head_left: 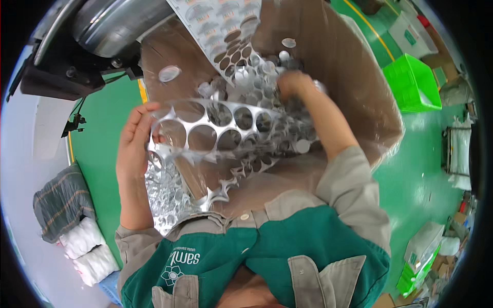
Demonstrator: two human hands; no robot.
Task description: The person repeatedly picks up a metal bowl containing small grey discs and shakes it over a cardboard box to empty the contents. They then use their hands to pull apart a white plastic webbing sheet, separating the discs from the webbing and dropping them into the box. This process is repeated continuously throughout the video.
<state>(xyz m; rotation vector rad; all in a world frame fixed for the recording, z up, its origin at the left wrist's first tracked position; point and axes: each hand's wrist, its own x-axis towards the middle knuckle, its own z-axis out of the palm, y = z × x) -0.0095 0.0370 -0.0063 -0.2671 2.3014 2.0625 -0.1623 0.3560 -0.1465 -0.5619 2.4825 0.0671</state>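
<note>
My left hand [134,137] is closed on the left end of a silver foil strip [211,124] punched with rows of large round holes. The strip stretches to the right, where it blurs. My right hand [295,84] is farther off, down among loose foil discs [267,68] in a large plastic-lined box [354,72]. Motion smears its fingers, so what they hold is unclear. A printed sheet [218,38] with punched holes at its lower end comes down into the box from the far side. Crumpled perforated foil [165,192] lies near my left forearm.
A metal roller machine [115,25] stands at the far left. Single discs [170,73] cling to the box's liner. Beyond the box, a bright green crate [413,84] rests on the green floor [398,190]. Folded dark cloth [64,203] and white bundles [95,264] lie at the left.
</note>
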